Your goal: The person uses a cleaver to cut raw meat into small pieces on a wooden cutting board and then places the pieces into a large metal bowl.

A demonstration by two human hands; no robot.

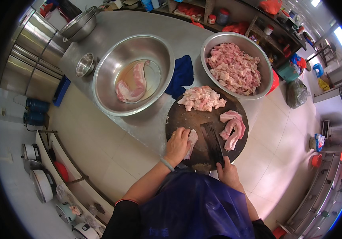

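Note:
On the round chopping board point(186, 118), my left hand point(177, 145) presses down on a piece of raw meat point(192, 142). My right hand point(229, 173) grips the handle of a cleaver point(211, 140), whose dark blade lies over the board just right of that piece. A heap of cut meat chunks point(203, 98) sits at the board's far side. Curved strips of raw meat point(233, 128) rest on its right part. Beyond the board, a steel basin point(265, 76) holds a large pile of cut meat. One long strip of meat point(135, 83) lies in liquid inside the wide steel basin point(105, 68) at left.
A dark blue cloth point(183, 74) lies between the basins on the steel table point(147, 22). A small steel bowl point(85, 65) and stacked metal bowls point(81, 25) stand further left. Behind the table are shelves point(209, 10) with jars and red bags. Rice cookers point(41, 185) line the left shelf.

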